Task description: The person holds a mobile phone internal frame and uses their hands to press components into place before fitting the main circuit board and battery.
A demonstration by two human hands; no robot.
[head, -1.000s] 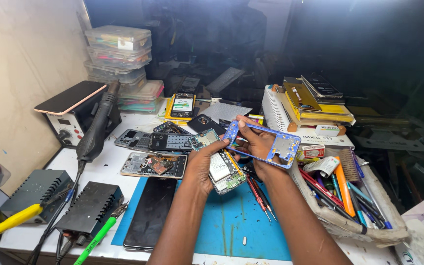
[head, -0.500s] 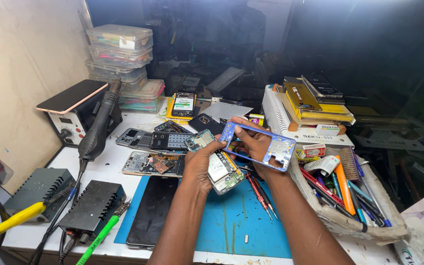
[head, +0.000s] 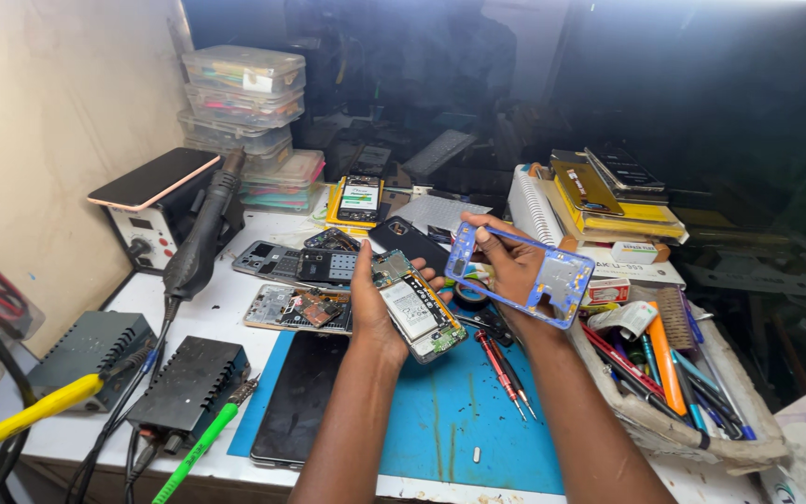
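Left hand [head: 372,303] gripping opened phone body [head: 419,313], internals and battery facing up, above blue mat [head: 459,415] on tabletop [head: 226,303]; right hand [head: 515,266] closed on blue phone frame [head: 524,273], held just beside it, slightly higher.

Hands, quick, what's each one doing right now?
Left hand: closed around an opened phone, its insides showing.
Right hand: gripping a blue phone frame.

Bare forearms, no sleeves, watch or rings, on left hand [head: 377,303] and right hand [head: 513,271]
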